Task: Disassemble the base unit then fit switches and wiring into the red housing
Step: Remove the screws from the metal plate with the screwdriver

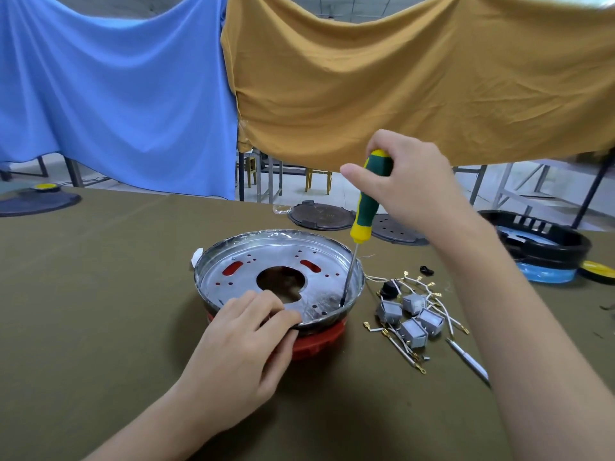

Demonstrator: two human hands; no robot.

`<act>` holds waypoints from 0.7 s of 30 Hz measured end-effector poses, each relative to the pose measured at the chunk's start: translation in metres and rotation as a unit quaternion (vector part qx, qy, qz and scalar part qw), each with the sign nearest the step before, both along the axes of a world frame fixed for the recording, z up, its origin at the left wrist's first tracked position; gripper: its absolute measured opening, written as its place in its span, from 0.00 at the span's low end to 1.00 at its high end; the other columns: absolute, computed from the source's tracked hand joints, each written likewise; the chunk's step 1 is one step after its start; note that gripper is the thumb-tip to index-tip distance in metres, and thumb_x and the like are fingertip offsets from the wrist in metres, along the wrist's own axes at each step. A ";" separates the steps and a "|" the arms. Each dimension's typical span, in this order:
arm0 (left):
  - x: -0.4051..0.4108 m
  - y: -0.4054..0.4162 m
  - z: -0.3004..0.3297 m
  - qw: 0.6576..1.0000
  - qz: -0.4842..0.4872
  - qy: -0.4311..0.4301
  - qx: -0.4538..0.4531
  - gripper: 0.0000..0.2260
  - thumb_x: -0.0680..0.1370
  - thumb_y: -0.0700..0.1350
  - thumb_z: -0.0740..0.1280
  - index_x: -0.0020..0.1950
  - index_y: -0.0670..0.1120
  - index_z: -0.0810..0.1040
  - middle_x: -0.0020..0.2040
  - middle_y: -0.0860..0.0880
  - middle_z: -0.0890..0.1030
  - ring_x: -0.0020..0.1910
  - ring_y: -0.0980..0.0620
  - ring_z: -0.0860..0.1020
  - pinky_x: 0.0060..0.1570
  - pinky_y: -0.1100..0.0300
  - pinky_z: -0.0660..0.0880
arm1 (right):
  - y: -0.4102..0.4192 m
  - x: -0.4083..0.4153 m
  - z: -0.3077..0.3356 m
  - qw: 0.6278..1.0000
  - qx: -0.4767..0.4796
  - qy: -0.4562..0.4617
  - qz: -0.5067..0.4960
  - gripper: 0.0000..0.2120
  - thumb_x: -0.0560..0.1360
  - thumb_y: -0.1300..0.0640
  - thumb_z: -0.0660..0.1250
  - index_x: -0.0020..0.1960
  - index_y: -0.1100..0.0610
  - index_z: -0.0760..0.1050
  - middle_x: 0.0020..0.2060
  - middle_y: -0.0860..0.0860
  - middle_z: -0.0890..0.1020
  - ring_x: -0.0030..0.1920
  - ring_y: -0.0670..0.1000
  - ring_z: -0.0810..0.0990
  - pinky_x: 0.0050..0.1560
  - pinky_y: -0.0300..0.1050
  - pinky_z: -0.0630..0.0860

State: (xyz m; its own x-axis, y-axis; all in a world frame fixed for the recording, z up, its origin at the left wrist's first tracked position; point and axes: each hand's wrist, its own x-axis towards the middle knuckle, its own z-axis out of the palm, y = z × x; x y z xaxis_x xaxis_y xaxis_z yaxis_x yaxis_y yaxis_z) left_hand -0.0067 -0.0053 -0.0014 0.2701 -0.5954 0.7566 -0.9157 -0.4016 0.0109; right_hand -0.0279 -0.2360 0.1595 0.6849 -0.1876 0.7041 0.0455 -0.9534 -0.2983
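A round silver metal pan (pixel 276 257) with a central hole sits on the red housing (pixel 316 344) in the middle of the table. My left hand (pixel 243 347) presses on the pan's near rim and grips the housing's side. My right hand (pixel 406 181) holds a green and yellow screwdriver (pixel 367 197) upright, its tip down inside the pan near the right wall. Several grey switches (pixel 409 317) with white wires and brass terminals lie loose just right of the housing.
The table has an olive cloth (pixel 100 294). Dark round plates (pixel 321 216) lie behind the pan. A black basket-like base (pixel 539 241) on a blue ring stands at the right. A thin pen-like tool (pixel 469 361) lies near my right forearm. Blue and ochre cloths hang behind.
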 end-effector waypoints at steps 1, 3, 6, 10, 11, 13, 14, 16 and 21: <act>0.000 0.001 0.000 1.000 -0.003 0.001 0.003 0.09 0.79 0.45 0.64 0.52 0.45 0.82 0.46 0.52 0.77 0.42 0.52 0.74 0.41 0.54 0.73 | 0.004 0.002 -0.002 1.000 -0.019 0.005 -0.015 0.15 0.78 0.42 0.64 0.48 0.54 0.74 0.33 0.47 0.74 0.38 0.53 0.73 0.37 0.46 0.64; 0.001 0.002 0.000 1.000 -0.007 0.002 0.005 0.09 0.80 0.45 0.63 0.53 0.44 0.83 0.46 0.51 0.77 0.42 0.53 0.73 0.40 0.55 0.74 | 0.005 0.003 -0.002 0.999 0.009 0.039 0.030 0.15 0.81 0.44 0.58 0.58 0.52 0.75 0.44 0.48 0.76 0.45 0.51 0.74 0.45 0.45 0.66; 0.002 0.002 0.001 1.000 -0.009 -0.006 0.005 0.10 0.80 0.44 0.63 0.52 0.43 0.84 0.43 0.50 0.77 0.39 0.52 0.73 0.37 0.54 0.75 | -0.002 -0.008 0.006 0.962 0.154 0.120 0.190 0.17 0.79 0.50 0.56 0.65 0.43 0.73 0.55 0.44 0.78 0.43 0.39 0.73 0.42 0.34 0.68; 0.003 0.001 0.002 1.000 -0.008 -0.018 0.000 0.11 0.79 0.44 0.64 0.51 0.42 0.85 0.42 0.49 0.78 0.37 0.50 0.74 0.34 0.52 0.76 | -0.008 -0.008 0.006 0.975 0.102 0.062 0.187 0.05 0.80 0.49 0.64 0.53 0.47 0.77 0.38 0.45 0.76 0.31 0.41 0.69 0.35 0.37 0.67; 0.002 0.001 0.002 1.000 -0.008 -0.019 -0.001 0.11 0.79 0.44 0.64 0.51 0.41 0.85 0.41 0.48 0.78 0.37 0.50 0.75 0.33 0.52 0.76 | -0.006 -0.005 0.004 0.988 0.068 0.034 0.137 0.07 0.79 0.46 0.65 0.48 0.49 0.77 0.35 0.46 0.75 0.30 0.43 0.69 0.34 0.41 0.66; 0.002 0.001 0.002 1.000 -0.010 -0.018 -0.003 0.11 0.79 0.44 0.64 0.52 0.41 0.85 0.41 0.48 0.78 0.37 0.49 0.75 0.33 0.52 0.76 | 0.002 0.001 -0.001 0.999 0.012 -0.013 0.034 0.15 0.77 0.41 0.64 0.44 0.53 0.74 0.29 0.47 0.73 0.31 0.48 0.69 0.32 0.44 0.65; 0.003 0.001 0.002 1.000 -0.011 -0.018 -0.004 0.11 0.79 0.44 0.64 0.52 0.41 0.85 0.41 0.48 0.78 0.37 0.49 0.75 0.33 0.52 0.76 | 0.007 0.002 -0.002 1.000 -0.002 -0.025 0.009 0.17 0.78 0.40 0.63 0.44 0.54 0.73 0.29 0.48 0.71 0.32 0.50 0.70 0.32 0.45 0.65; 0.004 0.001 0.002 1.000 -0.012 -0.014 -0.007 0.11 0.80 0.44 0.64 0.52 0.41 0.85 0.42 0.49 0.78 0.37 0.49 0.75 0.34 0.52 0.76 | 0.011 0.004 -0.006 1.000 0.001 -0.003 0.015 0.15 0.80 0.43 0.59 0.50 0.54 0.74 0.34 0.48 0.73 0.37 0.52 0.72 0.37 0.47 0.66; 0.003 0.002 0.002 1.000 -0.016 -0.001 -0.002 0.11 0.80 0.45 0.64 0.52 0.42 0.84 0.43 0.50 0.77 0.38 0.50 0.74 0.35 0.52 0.76 | 0.000 -0.007 0.005 0.960 0.151 0.124 0.202 0.16 0.79 0.55 0.59 0.65 0.45 0.73 0.54 0.50 0.79 0.39 0.44 0.73 0.38 0.37 0.69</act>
